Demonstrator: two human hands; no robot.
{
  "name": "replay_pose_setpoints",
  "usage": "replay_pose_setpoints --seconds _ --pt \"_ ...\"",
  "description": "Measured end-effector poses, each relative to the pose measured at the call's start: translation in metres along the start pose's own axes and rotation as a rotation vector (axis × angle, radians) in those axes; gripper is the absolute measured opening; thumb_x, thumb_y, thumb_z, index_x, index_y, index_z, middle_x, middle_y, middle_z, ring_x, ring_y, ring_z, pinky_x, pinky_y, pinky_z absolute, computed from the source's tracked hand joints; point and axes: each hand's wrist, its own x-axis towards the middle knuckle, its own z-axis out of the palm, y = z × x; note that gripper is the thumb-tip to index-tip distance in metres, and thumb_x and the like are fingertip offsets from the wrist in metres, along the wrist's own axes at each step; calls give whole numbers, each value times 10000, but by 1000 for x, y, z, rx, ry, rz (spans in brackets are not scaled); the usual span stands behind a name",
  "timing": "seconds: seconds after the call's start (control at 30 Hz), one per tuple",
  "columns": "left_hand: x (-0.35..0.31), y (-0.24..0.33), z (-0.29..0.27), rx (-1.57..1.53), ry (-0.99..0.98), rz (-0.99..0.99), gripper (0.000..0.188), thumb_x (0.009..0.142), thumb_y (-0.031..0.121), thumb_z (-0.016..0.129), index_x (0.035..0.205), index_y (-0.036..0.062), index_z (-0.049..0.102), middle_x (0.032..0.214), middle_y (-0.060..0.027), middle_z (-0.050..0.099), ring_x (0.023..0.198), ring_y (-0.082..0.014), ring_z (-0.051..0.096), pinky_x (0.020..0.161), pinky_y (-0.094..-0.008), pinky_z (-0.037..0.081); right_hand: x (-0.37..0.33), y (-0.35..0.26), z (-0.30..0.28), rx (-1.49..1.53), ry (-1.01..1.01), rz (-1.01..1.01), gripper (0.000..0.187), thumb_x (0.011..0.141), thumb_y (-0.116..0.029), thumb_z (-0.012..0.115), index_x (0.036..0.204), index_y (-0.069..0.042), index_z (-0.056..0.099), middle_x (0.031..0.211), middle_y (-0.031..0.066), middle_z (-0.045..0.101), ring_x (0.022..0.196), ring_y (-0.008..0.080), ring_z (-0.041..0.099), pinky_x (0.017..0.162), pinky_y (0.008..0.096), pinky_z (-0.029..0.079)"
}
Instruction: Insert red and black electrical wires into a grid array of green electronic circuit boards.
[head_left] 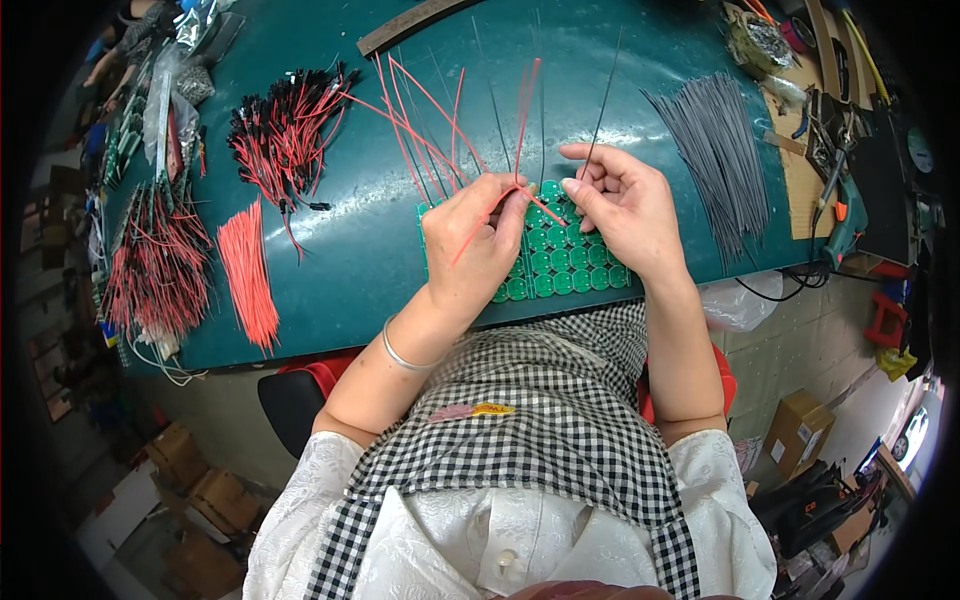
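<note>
Over the green circuit-board panel, the left hand pinches a red wire; the right hand pinches a thin black wire just beside it, above the panel's far edge.

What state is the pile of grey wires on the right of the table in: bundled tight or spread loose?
Spread loose. The grey wires lie fanned out flat on the green table, with no tie visible around them.
</note>
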Motion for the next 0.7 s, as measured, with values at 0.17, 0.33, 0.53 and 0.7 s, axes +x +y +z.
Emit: replay_pose_setpoints --seconds 0.17,0.33,0.53,0.7 --pt "-1 -1 0 24 6 22 76 861 -27 746 935 -21 726 796 -71 736 691 -95 699 640 -232 566 -1 -1 1 38 -6 10 289 890 11 688 1178 32 677 750 -25 570 609 35 555 521 210 499" --pt "-1 0 -1 40 -3 41 79 861 -24 747 938 -21 727 790 -71 733 691 -101 702 635 -238 564 -2 0 0 54 -3 8 284 894 12 687 1177 35 676 752 -29 571 614 30 552 523 205 502" --pt "1 -1 0 38 24 38 79 861 -19 751 936 -21 728 783 -70 732 683 -94 697 624 -229 558 -2 1 0 66 5 6 278 896 5 691 1173 37 678 755 -32 575 616 25 555 526 199 504" --pt "0 0 0 22 -1 30 94 842 -37 748 920 -12 703 791 -113 733 689 -172 731 599 -266 575 -2 3 0 86 10 6 273 895 3 695 1166 33 682 756 -34 582 616 22 557 525 194 500"
